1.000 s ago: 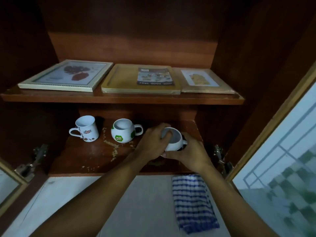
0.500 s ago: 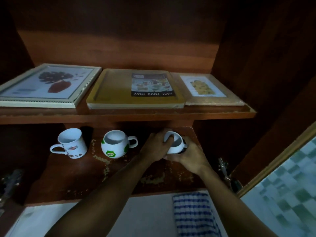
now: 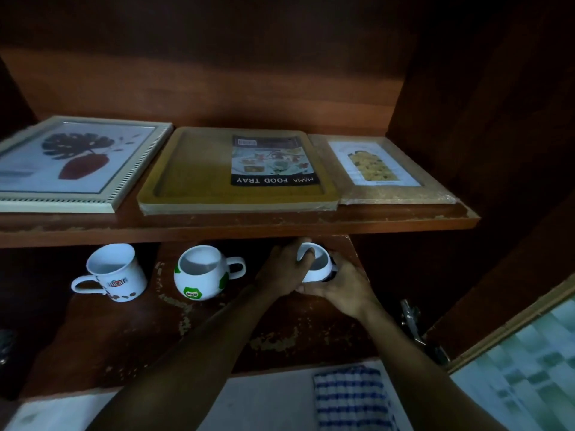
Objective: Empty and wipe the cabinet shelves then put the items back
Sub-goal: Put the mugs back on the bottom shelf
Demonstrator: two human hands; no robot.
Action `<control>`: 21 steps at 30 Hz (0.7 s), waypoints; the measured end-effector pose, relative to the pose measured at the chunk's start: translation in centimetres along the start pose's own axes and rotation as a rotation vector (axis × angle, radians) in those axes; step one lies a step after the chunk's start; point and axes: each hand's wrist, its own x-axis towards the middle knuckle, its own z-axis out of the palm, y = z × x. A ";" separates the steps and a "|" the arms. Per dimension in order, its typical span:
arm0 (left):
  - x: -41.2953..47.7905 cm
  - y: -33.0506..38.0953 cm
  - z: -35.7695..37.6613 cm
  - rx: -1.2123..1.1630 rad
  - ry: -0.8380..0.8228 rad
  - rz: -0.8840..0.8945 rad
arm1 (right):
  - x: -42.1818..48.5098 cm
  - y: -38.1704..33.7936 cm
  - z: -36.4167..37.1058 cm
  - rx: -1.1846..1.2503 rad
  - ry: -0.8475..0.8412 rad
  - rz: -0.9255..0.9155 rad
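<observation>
White mug stands at the far right of the lower shelf, just under the upper shelf. Left hand curls round it, one digit hooked over the rim. Right hand wraps the near side, fingers pressed together. Judged a two-handed steadying grip in tight clearance. Milo mug stands apart, left. Striped cloth lies near, likely for wiping.

I see the reddish-brown wooden lower shelf worn matt, its finish flaking in rough pale patches. The round white Milo mug at eight o'clock and the plain white mug at its three o'clock look glossy ceramic. Crinkled clear film wraps the mustard food tray.
</observation>
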 end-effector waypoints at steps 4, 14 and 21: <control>0.5 -0.4 0.2 0.022 0.015 0.008 | 0.4 0.0 0.1 -0.013 0.001 0.017; 0.2 -0.6 0.6 0.004 0.010 -0.019 | 0.0 -0.2 -0.2 -0.032 -0.019 0.023; -1.1 0.0 -0.8 0.007 0.022 0.073 | -0.7 -1.0 -0.2 -0.132 -0.034 -0.023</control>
